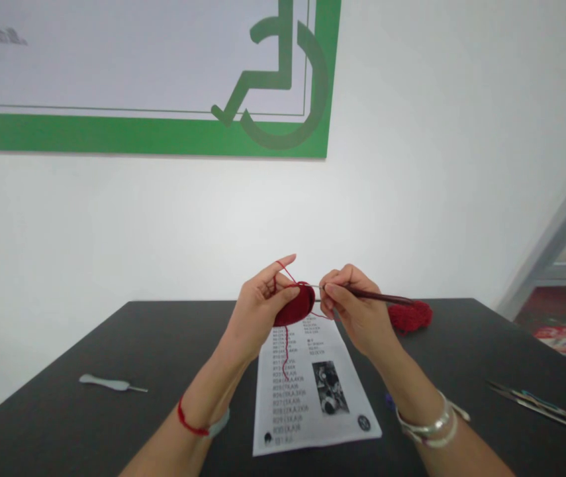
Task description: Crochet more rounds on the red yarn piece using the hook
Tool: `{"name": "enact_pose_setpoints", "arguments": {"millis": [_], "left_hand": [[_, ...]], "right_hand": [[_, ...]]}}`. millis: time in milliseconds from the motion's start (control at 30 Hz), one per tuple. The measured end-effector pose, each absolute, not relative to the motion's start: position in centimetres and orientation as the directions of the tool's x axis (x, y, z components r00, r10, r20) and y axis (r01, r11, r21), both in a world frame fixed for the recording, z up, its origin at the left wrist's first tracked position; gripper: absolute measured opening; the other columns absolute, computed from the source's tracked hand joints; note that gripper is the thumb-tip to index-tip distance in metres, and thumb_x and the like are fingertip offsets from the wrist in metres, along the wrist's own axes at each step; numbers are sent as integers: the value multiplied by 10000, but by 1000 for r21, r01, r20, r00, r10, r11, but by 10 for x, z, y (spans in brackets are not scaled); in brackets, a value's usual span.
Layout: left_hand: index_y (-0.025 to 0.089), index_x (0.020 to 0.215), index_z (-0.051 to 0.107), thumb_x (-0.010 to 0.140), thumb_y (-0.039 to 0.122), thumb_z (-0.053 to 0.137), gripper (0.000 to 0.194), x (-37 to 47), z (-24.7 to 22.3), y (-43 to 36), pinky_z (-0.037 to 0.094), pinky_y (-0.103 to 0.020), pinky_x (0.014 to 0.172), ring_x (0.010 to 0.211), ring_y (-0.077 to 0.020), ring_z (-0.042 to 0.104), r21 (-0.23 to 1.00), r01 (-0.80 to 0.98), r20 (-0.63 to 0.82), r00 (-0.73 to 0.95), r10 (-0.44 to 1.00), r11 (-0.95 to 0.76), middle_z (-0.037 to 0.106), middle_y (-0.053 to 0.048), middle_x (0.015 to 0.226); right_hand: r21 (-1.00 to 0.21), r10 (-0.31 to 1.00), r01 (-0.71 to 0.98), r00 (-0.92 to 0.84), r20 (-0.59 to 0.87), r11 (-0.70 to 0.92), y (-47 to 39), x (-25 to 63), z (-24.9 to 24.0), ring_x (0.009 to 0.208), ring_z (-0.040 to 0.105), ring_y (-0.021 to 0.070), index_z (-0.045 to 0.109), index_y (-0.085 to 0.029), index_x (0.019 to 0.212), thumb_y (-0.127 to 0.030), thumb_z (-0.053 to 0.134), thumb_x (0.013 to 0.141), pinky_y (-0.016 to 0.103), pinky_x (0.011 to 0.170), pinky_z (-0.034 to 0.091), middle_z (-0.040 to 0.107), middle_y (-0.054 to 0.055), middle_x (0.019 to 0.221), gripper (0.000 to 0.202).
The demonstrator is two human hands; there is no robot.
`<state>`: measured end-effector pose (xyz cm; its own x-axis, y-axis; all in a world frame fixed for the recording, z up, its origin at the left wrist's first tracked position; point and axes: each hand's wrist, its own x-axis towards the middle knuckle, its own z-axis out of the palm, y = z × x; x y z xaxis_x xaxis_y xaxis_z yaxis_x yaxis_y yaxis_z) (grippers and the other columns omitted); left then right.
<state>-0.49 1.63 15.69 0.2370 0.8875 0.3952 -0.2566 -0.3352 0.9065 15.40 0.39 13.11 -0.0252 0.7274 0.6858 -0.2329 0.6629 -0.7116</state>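
Note:
A dark red crocheted piece (293, 308) is pinched between the thumb and fingers of my left hand (263, 298). Red yarn runs over the raised index finger of that hand, and a loose red strand hangs below the piece. My right hand (355, 308) grips a crochet hook (384, 296) with a dark handle, its thin metal shaft reaching the top edge of the red piece. Beneath both hands lies a printed pattern sheet (307, 397) with lines of text and a dark picture.
A red yarn ball (412, 316) sits behind my right hand on the black table (188, 344). A light-handled hook (111, 383) lies at the left, and metal scissors or tweezers (535, 403) at the right. Behind stands a white wall with a green-framed board (153, 136).

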Motion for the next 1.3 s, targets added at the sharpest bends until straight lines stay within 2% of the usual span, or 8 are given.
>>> {"name": "enact_pose_setpoints", "arguments": {"millis": [233,367,467,567,833,1000,1100,1300], "left_hand": [[157,1163,642,748,155,647,415,-8,160,14,389,-233,624,622,-91,503,891,-117,454,278,847,-439,581,36,670],[148,1172,634,759,158,628,413,-9,161,12,403,-248,651,635,-103,508,877,-55,469,320,823,-478,580,37,667],[151,1177,626,766,156,618,411,-9,161,12,398,-246,647,635,-100,508,868,-31,477,331,814,-495,584,39,672],[146,1156,633,760,147,619,396,-11,161,13,392,-244,637,615,-92,494,874,-33,465,352,813,-485,576,42,666],[135,1138,633,761,141,611,377,-13,165,13,398,-249,638,600,-90,488,877,-20,453,369,812,-481,581,41,665],[125,1144,631,759,105,601,386,-11,165,9,426,-267,734,677,-112,545,847,48,482,348,804,-529,607,32,671],[130,1151,618,746,116,632,405,-12,166,10,428,-255,685,634,-100,541,884,-20,442,362,821,-468,616,35,674],[160,1167,611,688,137,718,491,-7,162,12,402,-218,579,580,-86,548,931,-254,350,402,846,-264,629,41,654]], "right_hand": [[-459,517,252,-263,815,852,-15,168,141,665,501,82,519,-218,796,-73,536,855,220,571,384,574,-20,811,157],[-565,598,199,-212,773,801,-17,170,142,606,481,79,519,-212,777,-94,552,848,219,525,368,574,-24,777,143],[-729,724,-30,-99,683,684,-9,167,139,512,458,78,516,-207,739,-116,566,836,221,468,360,540,-44,668,142],[-776,778,-212,-94,621,594,-3,165,138,474,468,84,516,-205,710,-130,565,830,224,446,370,518,-55,605,149],[-605,639,206,-233,733,769,-24,171,146,616,496,75,562,-199,748,-80,572,822,215,525,364,601,-18,779,140],[-800,800,-144,-73,596,583,-15,169,147,454,489,70,521,-193,658,-86,577,786,210,437,359,538,-57,588,176],[-824,855,-356,-112,506,441,-10,167,151,412,470,69,520,-182,622,-108,619,752,195,390,350,537,-56,545,179],[-816,847,-451,-207,489,361,-5,157,144,440,453,73,520,-202,693,-167,614,789,191,379,356,556,-42,614,139]]}}
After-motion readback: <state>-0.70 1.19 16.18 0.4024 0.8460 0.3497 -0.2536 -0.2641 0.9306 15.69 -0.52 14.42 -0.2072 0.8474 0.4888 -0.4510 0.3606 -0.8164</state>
